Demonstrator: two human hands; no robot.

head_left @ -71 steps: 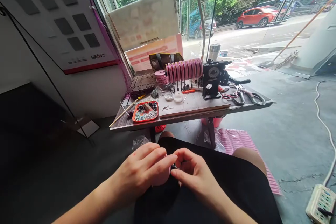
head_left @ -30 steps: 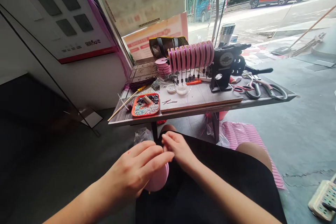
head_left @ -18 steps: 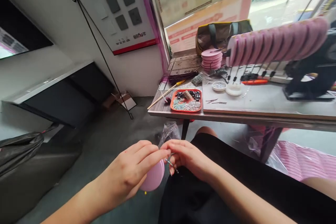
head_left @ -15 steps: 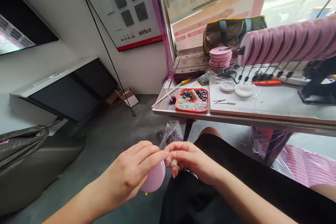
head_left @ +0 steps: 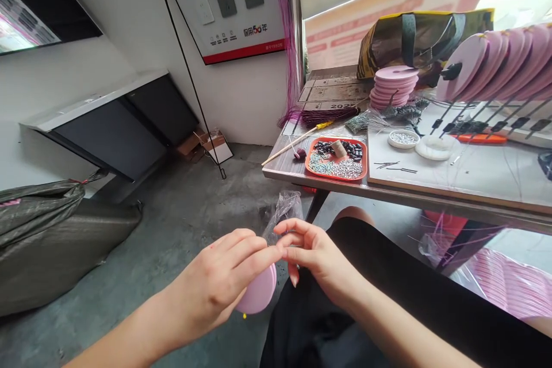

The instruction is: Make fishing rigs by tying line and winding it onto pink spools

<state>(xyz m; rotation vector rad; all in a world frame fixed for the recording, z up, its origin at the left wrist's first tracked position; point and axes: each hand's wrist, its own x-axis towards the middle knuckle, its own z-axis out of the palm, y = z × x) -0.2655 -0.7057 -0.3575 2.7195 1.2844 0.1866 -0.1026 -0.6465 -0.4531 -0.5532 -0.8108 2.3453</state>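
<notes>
My left hand [head_left: 218, 284] is closed round a pink foam disc [head_left: 259, 293], held above my lap. My right hand [head_left: 313, 256] touches the left fingertips at the disc's upper edge, its fingers curled in a loose pinch. What they pinch is too small to make out. Both hands hover over my black shorts [head_left: 371, 299], in front of the low table [head_left: 293, 168].
On the table stand a red tray of small metal parts [head_left: 337, 165], a stack of pink discs [head_left: 393, 86], a row of pink discs on a rod [head_left: 500, 66], two small white dishes and a dark bag. A grey sack [head_left: 47, 230] lies on the floor at left.
The camera has swung left and closer to the table. My hands have stayed together on the pink disc; the thin dark piece seen by my right fingers no longer shows.
</notes>
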